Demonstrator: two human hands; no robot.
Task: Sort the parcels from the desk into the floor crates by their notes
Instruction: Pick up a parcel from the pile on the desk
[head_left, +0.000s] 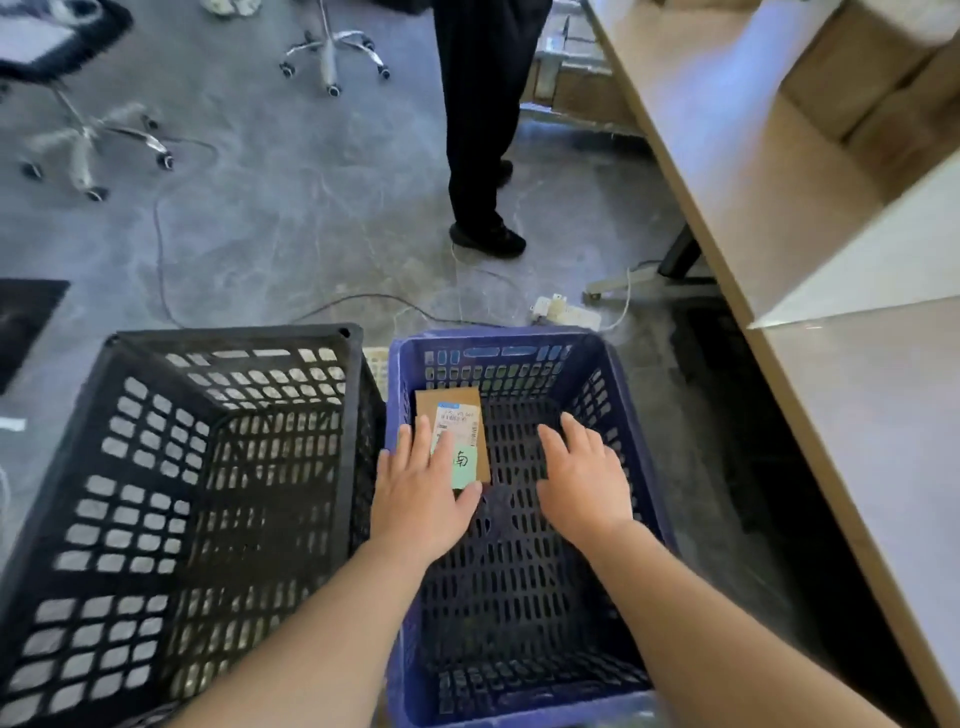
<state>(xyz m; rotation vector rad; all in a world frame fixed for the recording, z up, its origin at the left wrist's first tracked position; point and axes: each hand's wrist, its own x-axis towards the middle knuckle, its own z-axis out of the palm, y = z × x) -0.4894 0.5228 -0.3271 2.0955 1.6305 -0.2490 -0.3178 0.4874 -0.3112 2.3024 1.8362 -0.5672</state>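
Observation:
A small brown cardboard parcel (460, 415) with a white shipping label and a green sticky note lies inside the blue crate (631, 431), near its far left corner. My left hand (421, 488) lies over the parcel's near left part, fingers straight on top and thumb at the note's lower edge. My right hand (584, 478) hovers open over the crate's middle, holding nothing. To the left stands a black crate (234, 338) with nothing visible inside it.
The desk (737, 171) runs along the right, with cardboard boxes (883, 67) on it. A person's legs (483, 156) stand beyond the crates. Cables and a power strip (566, 312) lie on the floor behind the blue crate. Stool bases (332, 57) are at the far left.

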